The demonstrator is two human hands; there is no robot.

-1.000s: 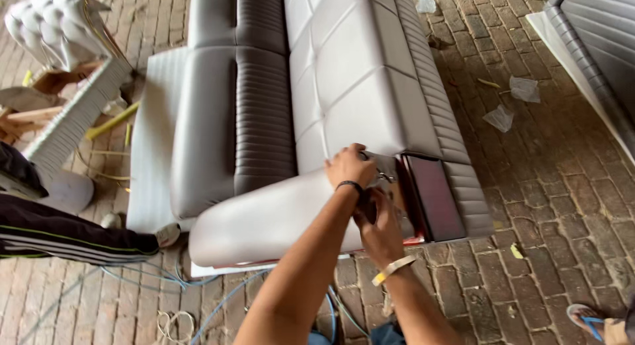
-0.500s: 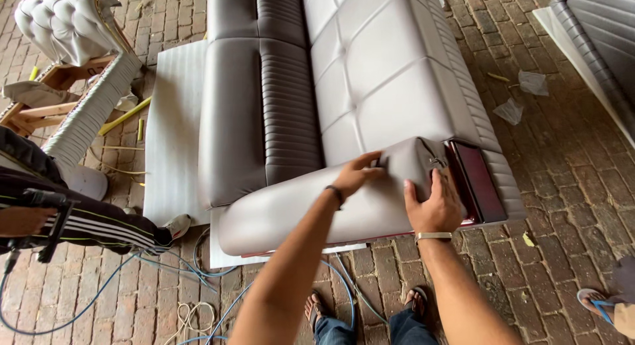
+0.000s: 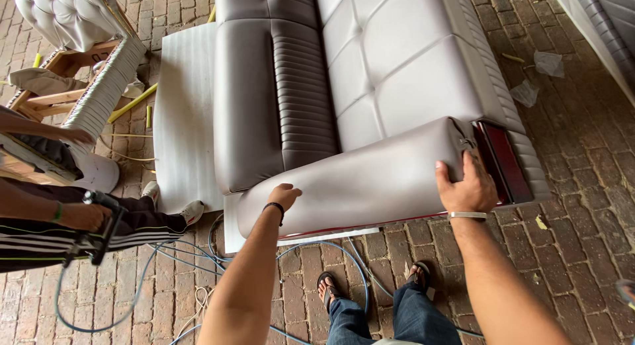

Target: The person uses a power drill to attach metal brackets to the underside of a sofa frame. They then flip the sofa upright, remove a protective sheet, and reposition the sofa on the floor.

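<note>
A grey upholstered sofa lies on its back on the brick floor, its padded armrest toward me. My left hand rests flat on the armrest's left part, fingers curled over its top. My right hand presses on the armrest's right end, fingers spread, beside a dark red wooden panel. Neither hand holds a tool. My sandalled feet stand just below the armrest.
A white foam sheet lies under the sofa's left side. Blue hoses trail across the bricks. At left another person's hand holds a black air tool. A tufted grey chair on a wooden frame lies at top left.
My left hand has slid left along the armrest, away from the right end. My right hand stays at the armrest's right end. The view has shifted, showing the other person's tool.
</note>
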